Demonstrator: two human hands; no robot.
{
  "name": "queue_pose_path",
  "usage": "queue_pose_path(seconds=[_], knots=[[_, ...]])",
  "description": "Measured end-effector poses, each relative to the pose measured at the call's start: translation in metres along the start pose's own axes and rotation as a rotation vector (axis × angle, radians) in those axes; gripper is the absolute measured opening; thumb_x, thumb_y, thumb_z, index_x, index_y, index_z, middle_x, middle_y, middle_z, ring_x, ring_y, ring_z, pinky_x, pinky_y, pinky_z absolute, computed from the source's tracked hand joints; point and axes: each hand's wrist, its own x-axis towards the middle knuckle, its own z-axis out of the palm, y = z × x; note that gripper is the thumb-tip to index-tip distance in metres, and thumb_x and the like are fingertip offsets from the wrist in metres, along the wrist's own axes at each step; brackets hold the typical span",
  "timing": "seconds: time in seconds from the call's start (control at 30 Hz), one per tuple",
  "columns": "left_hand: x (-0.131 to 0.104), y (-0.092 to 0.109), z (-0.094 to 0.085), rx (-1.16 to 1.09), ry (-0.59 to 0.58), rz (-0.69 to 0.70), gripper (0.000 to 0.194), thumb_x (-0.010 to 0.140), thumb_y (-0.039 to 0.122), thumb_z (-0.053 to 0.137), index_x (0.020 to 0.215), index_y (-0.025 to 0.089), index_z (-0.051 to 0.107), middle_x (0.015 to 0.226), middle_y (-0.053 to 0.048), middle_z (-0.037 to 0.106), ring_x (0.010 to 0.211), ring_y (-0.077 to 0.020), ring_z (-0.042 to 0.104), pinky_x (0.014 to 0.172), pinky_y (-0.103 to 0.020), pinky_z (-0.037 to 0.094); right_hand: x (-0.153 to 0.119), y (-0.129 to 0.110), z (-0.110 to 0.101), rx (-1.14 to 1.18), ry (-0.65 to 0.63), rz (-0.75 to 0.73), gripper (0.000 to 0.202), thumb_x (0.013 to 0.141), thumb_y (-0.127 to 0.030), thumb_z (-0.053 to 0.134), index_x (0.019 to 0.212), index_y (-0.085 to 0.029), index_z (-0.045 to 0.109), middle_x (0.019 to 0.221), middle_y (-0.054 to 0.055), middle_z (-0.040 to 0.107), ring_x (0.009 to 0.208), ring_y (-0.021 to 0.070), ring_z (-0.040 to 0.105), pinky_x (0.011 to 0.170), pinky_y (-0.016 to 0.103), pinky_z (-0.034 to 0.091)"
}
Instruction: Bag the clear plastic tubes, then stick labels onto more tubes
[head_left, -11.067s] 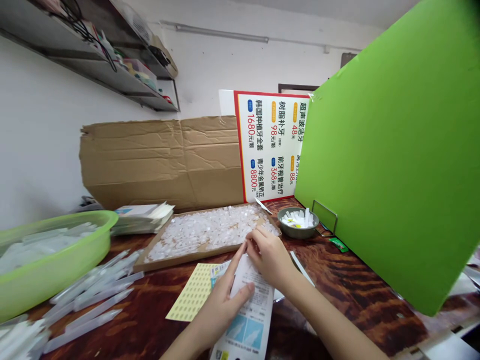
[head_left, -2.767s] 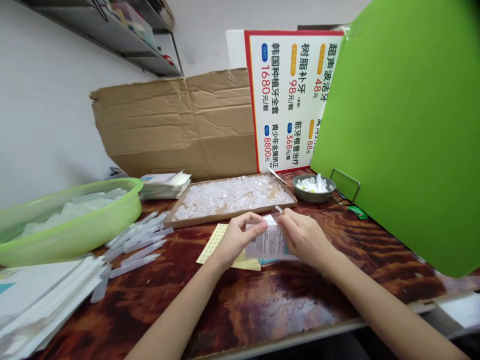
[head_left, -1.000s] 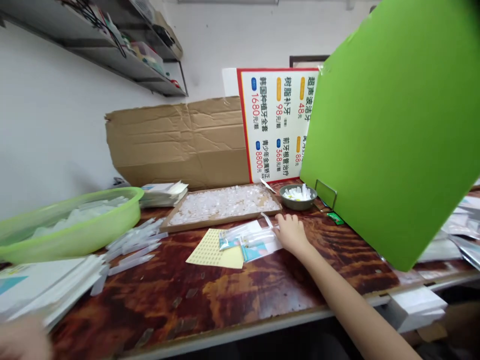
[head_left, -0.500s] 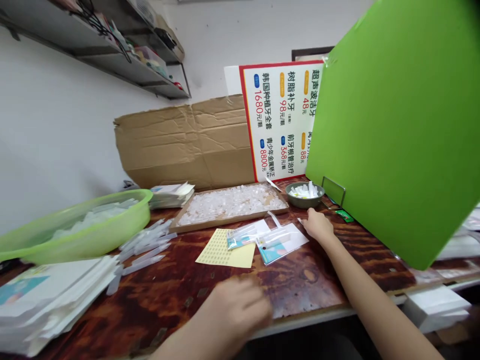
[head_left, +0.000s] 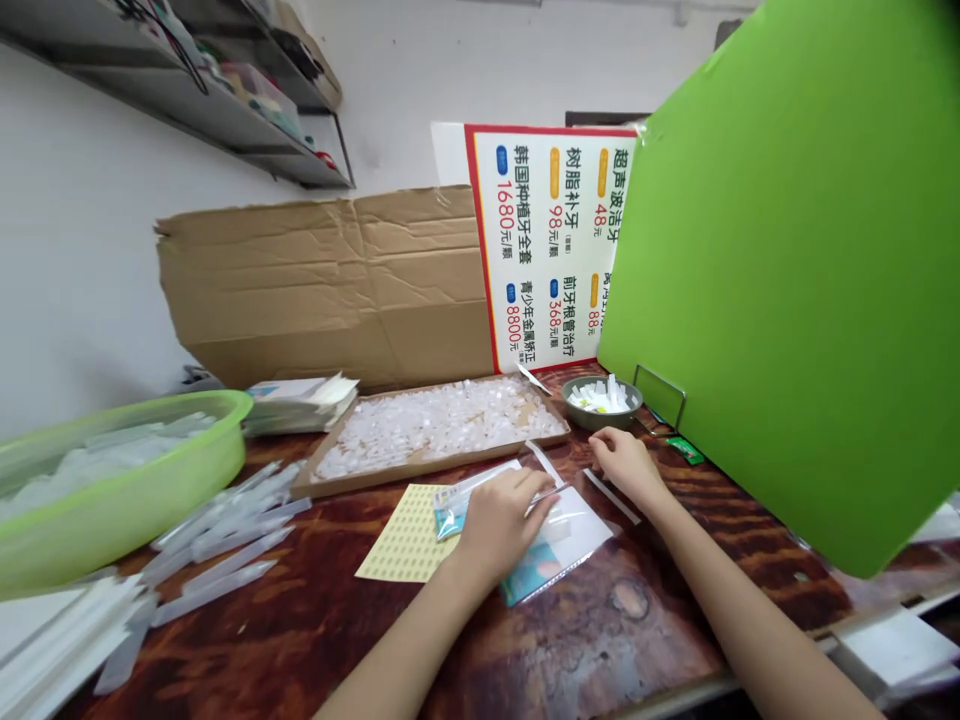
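Observation:
My left hand (head_left: 506, 515) lies over a clear plastic packet (head_left: 536, 570) with a white and blue card inside. Its thumb and fingers close at the packet's upper edge and hide part of it. Under that wrist is a second clear packet (head_left: 450, 520), resting partly on a yellow sheet of small printed stickers (head_left: 401, 535). To the right, my right hand (head_left: 626, 465) is closed with fingertips pressed down near a thin white strip (head_left: 611, 497); what they hold, if anything, is hidden. A grey bowl of small white pieces (head_left: 604, 415) stands just beyond this hand.
A cardboard tray of small clear pieces (head_left: 435, 425) lies behind. At left are a green basin (head_left: 217, 440), loose translucent tubes (head_left: 232, 540) and stacked cards (head_left: 67, 640). A green board (head_left: 787, 280) rises at right beside a wire stand (head_left: 664, 375).
My left hand has moved up from the table's front edge onto the packet. My right hand stays near the bowl, and a thin white strip now shows beside it. The view has shifted slightly.

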Motion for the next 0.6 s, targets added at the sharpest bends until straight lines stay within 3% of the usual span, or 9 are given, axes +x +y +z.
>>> queue_pose_path(seconds=[0.1, 0.17, 0.23, 0.4, 0.5, 0.6], knots=[[-0.004, 0.013, 0.001, -0.056, -0.101, 0.034, 0.056, 0.077, 0.062, 0.052, 0.116, 0.021, 0.055, 0.116, -0.009, 0.060, 0.105, -0.0284, 0.052, 0.087, -0.042, 0.043, 0.001, 0.002, 0.001, 0.044, -0.010, 0.009, 0.017, 0.081, -0.031, 0.050, 0.082, -0.020, 0.064, 0.067, 0.003, 0.065, 0.059, 0.0165, 0.060, 0.058, 0.026, 0.039], [-0.007, 0.020, 0.007, -0.066, -0.157, 0.086, 0.068, 0.072, 0.066, 0.055, 0.125, 0.023, 0.049, 0.132, -0.010, 0.050, 0.118, -0.0307, 0.044, 0.095, -0.046, 0.038, 0.000, 0.002, 0.001, 0.101, -0.029, 0.026, 0.016, 0.080, -0.030, 0.052, 0.079, -0.020, 0.064, 0.061, 0.002, 0.063, 0.055, 0.0153, 0.058, 0.055, 0.024, 0.038], [-0.009, 0.024, 0.012, -0.056, -0.183, 0.089, 0.064, 0.076, 0.059, 0.057, 0.127, 0.024, 0.046, 0.138, -0.010, 0.044, 0.124, -0.0304, 0.039, 0.099, -0.047, 0.034, -0.002, 0.002, 0.000, 0.185, -0.046, 0.057, 0.014, 0.079, -0.029, 0.053, 0.077, -0.019, 0.062, 0.055, 0.001, 0.061, 0.048, 0.0131, 0.054, 0.050, 0.023, 0.037], [-0.009, 0.024, 0.010, -0.141, -0.202, 0.022, 0.048, 0.077, 0.039, 0.064, 0.121, 0.022, 0.052, 0.118, -0.009, 0.060, 0.106, -0.0293, 0.054, 0.090, -0.041, 0.041, -0.008, -0.007, -0.008, 0.515, -0.157, 0.175, 0.017, 0.080, -0.031, 0.051, 0.079, -0.016, 0.059, 0.060, 0.002, 0.061, 0.044, 0.0103, 0.051, 0.041, 0.020, 0.034], [-0.005, 0.021, 0.001, -0.358, -0.061, -0.072, 0.041, 0.077, 0.037, 0.063, 0.115, 0.025, 0.055, 0.109, -0.006, 0.065, 0.095, -0.0266, 0.060, 0.082, -0.036, 0.044, -0.009, -0.010, -0.016, 0.706, -0.159, 0.217, 0.015, 0.080, -0.030, 0.049, 0.079, -0.016, 0.056, 0.058, 0.000, 0.056, 0.045, 0.0099, 0.050, 0.042, 0.020, 0.037], [0.000, 0.015, -0.009, -0.645, 0.325, -0.265, 0.030, 0.081, 0.039, 0.056, 0.108, 0.025, 0.056, 0.105, -0.004, 0.065, 0.092, -0.0222, 0.061, 0.079, -0.030, 0.044, -0.009, -0.009, -0.021, 0.839, -0.104, 0.208, 0.013, 0.078, -0.032, 0.051, 0.077, -0.019, 0.051, 0.055, -0.003, 0.049, 0.043, 0.0085, 0.046, 0.043, 0.020, 0.037]])
